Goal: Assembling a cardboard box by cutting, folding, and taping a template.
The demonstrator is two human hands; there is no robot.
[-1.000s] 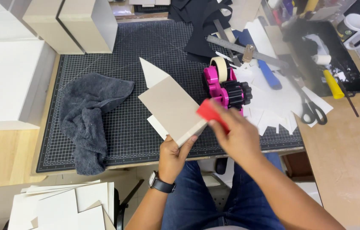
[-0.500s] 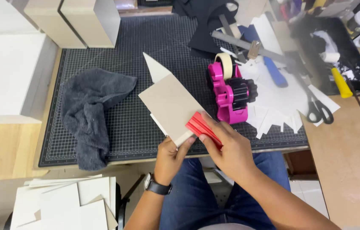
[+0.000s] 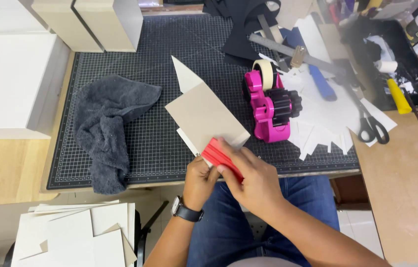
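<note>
My left hand (image 3: 200, 181) grips the near corner of a tan cardboard piece (image 3: 205, 116) with white paper under it, held over the front edge of the black cutting mat (image 3: 169, 44). My right hand (image 3: 249, 176) presses a flat red scraper (image 3: 219, 155) against that same near edge of the cardboard. A black watch sits on my left wrist. A pink tape dispenser (image 3: 268, 104) with a roll of beige tape stands just right of the cardboard.
A dark grey cloth (image 3: 105, 126) lies on the mat's left. White boxes (image 3: 11, 84) stand at left and back. Scissors (image 3: 370, 123), a metal ruler (image 3: 293, 52), a blue-handled tool, white paper scraps and a black tray lie right. Cut boards (image 3: 78, 232) are stacked at lower left.
My right hand has slid the red scraper down and left along the cardboard's near edge, toward my left hand. The cardboard has stayed in much the same place.
</note>
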